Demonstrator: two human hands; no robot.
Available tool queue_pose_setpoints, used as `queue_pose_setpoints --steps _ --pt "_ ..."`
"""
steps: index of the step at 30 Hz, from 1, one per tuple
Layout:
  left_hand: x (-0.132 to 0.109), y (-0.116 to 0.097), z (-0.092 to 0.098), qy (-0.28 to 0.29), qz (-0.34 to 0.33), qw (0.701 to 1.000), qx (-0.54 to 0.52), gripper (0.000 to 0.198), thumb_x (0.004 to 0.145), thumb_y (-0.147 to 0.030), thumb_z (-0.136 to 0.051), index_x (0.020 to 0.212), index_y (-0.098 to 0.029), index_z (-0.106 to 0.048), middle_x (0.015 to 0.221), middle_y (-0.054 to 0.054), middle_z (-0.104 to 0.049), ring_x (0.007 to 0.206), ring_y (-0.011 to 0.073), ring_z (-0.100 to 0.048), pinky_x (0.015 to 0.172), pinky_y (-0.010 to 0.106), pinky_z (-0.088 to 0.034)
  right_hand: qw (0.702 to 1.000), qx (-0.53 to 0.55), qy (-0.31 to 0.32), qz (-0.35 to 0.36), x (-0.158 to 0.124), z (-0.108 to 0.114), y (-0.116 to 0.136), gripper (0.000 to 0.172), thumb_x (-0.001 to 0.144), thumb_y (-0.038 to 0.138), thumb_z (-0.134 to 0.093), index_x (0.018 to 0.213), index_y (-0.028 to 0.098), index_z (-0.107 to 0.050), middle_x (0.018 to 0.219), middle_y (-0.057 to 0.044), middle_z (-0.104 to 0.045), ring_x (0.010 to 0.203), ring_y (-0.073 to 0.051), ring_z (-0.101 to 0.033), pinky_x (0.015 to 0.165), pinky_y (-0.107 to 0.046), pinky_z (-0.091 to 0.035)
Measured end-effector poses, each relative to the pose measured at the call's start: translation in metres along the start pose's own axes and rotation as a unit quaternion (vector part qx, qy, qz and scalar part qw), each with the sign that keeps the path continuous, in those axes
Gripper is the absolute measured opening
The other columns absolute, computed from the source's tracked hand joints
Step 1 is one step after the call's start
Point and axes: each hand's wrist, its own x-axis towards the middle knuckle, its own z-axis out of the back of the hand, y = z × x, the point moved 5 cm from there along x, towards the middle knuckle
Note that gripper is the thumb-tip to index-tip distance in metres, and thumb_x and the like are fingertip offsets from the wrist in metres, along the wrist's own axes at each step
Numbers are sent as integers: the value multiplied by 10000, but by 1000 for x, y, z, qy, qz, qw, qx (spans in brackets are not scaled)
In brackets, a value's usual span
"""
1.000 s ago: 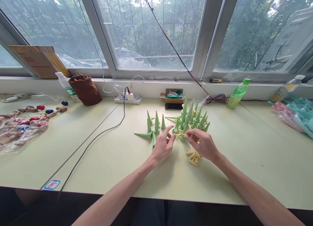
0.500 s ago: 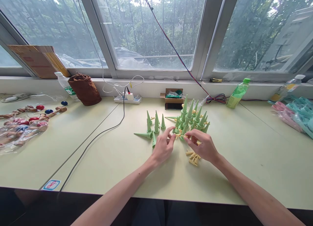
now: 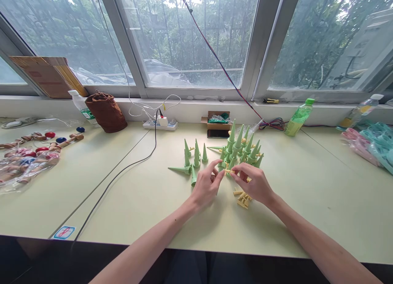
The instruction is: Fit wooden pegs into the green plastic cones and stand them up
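Just in front of the green cone cluster, my left hand (image 3: 208, 181) and my right hand (image 3: 253, 181) are close together, fingertips bent inward. Between them is a small pale-yellow peg (image 3: 227, 171); my right thumb and forefinger pinch its right end, and my left thumb and fingers close at its left end. Whether it is one piece or two touching is too small to tell. Several green pointed cones (image 3: 238, 143) stand packed behind my hands, some with yellow bits attached. A pile of loose yellow pegs (image 3: 243, 198) lies below my right hand.
Left of my hands are more green cones (image 3: 196, 158), one lying on its side. Behind stand a small cardboard box (image 3: 218, 117), a dark phone (image 3: 217, 133) and a power strip (image 3: 170, 125). A black cable (image 3: 132, 163) crosses the table. A green bottle (image 3: 299, 118) stands at right.
My left thumb has moved slightly right towards my right fingertips. The yellow ends held in both hands, apart before, now meet or nearly meet. The cones and loose pile look unmoved.
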Motion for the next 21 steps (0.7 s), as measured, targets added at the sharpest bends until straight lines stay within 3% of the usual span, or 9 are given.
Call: queue_pose_setpoints --steps 9,21 --pt "-1 -1 -1 18 -17 1000 -12 418 924 -394 -572 1298 -234 -473 784 -43 -474 449 38 -412 419 155 -317 1000 -1 4 -21 1 0 0 119 954 305 -575 926 199 -621 793 -32 -650 541 -119 -538 518 -262 -474" --pt "-2 -1 -1 2 -33 999 13 397 920 -344 -582 1283 -232 -465 773 -56 -479 444 34 -427 426 155 -329 1000 6 24 -18 1 -2 -2 134 964 312 -572 952 202 -647 815 -33 -623 561 -117 -521 534 -257 -487"
